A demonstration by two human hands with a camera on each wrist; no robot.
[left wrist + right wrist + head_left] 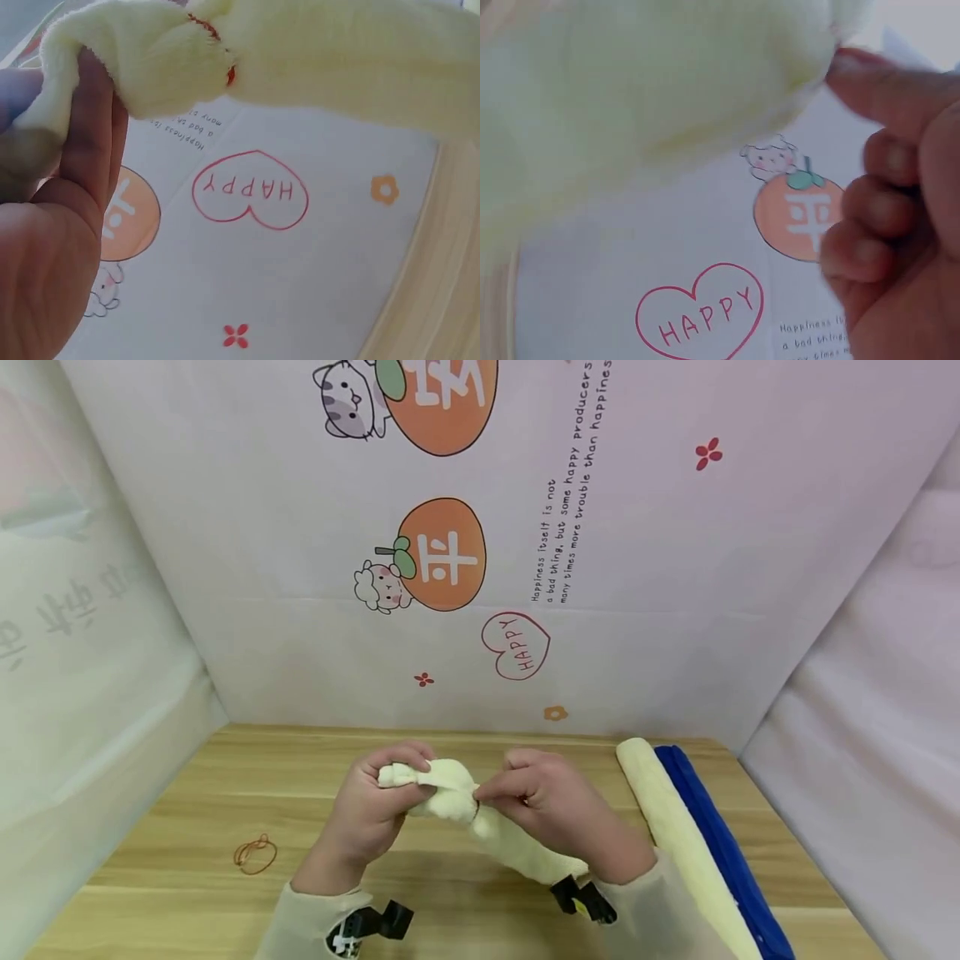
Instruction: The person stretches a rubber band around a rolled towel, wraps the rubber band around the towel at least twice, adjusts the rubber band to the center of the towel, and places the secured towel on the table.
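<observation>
A cream plush towel [517, 845] is bunched and held up off the table between both hands. My left hand [369, 814] grips its narrow, folded left end, thumb in front and fingers behind. A thin red cord [230, 75] circles the towel and cinches it into a rounded bulge. With thumb and forefinger, my right hand [555, 802] pinches the cord at the towel's upper side. In the right wrist view the other fingers [855, 259] are curled into the palm. Beyond the cord, the wider part of the towel [630, 97] hangs toward the right forearm.
On the table's left lies a loose loop of orange-red cord [255, 854]. Along the right side, a rolled cream towel [675, 827] lies beside a rolled blue towel [720, 843]. A printed white sheet [637, 610] stands behind the wooden table [187, 893], with white cloth at both sides.
</observation>
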